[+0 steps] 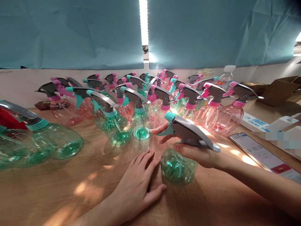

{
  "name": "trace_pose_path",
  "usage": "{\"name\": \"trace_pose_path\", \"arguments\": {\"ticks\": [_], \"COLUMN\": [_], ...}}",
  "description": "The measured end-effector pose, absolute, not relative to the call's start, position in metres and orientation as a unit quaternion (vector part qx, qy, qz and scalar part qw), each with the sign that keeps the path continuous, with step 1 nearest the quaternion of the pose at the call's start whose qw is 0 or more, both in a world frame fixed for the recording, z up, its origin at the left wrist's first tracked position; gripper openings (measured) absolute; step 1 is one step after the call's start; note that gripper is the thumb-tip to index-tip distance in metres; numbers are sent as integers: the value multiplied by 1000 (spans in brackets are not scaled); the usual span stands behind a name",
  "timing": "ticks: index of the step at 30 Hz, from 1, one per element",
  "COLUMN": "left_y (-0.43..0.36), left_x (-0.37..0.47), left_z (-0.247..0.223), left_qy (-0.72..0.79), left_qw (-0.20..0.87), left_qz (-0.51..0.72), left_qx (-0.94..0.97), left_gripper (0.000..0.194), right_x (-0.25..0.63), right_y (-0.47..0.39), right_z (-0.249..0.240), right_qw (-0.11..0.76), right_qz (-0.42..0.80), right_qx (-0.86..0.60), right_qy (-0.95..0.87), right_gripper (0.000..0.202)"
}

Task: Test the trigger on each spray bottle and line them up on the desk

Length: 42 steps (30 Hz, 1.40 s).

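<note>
My right hand [199,153] grips a green spray bottle [178,166] by its neck, just under the grey and turquoise trigger head. The bottle is clear green plastic, and its neck is hidden behind my fingers. Flat on the wooden table, left of that bottle, lies my left hand [138,182] with its fingers spread and nothing in it. Beyond my fingertips stand another green spray bottle [140,124] and a second green one [116,127] beside it. Pink spray bottles [229,114] stand farther back on the right.
Several more pink and green spray bottles crowd the back. Green bottles [57,141] stand at the left edge. On the right are a phone [263,153] showing a timer, a power strip [255,121] and a cardboard box [279,94]. A clear capped bottle [227,77] stands behind.
</note>
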State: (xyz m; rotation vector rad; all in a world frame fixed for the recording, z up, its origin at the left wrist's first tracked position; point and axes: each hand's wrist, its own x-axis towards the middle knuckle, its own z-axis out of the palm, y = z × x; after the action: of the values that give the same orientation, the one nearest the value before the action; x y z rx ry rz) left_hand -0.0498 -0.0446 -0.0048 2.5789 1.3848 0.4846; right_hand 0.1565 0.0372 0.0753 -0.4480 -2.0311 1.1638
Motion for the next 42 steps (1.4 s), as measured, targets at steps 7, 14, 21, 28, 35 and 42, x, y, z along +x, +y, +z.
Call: {"name": "trace_pose_path", "arguments": {"ticks": [7, 14, 21, 28, 35, 42], "left_y": [-45, -45, -45, -44, -46, -45], "left_x": [-50, -50, -47, -47, -49, -49], "left_z": [-7, -6, 3, 3, -6, -5], "left_qy": [469, 470, 476, 478, 471, 472], "left_qw": [84, 84, 106, 108, 89, 91], "left_qz": [162, 155, 133, 135, 159, 163], "left_qx": [864, 865, 863, 861, 863, 862], "left_gripper": [56, 57, 58, 57, 57, 58], "right_x": [155, 156, 164, 169, 159, 152], "right_y": [37, 34, 34, 37, 38, 36], "right_z": [76, 77, 80, 72, 77, 71], "right_qw": [370, 421, 358, 355, 366, 437], "right_qz": [460, 417, 396, 400, 420, 406], "right_qx": [-171, -195, -226, -246, -231, -185], "right_qy": [-789, -781, -815, -808, -798, -781], "right_gripper": [55, 22, 13, 27, 49, 44]}}
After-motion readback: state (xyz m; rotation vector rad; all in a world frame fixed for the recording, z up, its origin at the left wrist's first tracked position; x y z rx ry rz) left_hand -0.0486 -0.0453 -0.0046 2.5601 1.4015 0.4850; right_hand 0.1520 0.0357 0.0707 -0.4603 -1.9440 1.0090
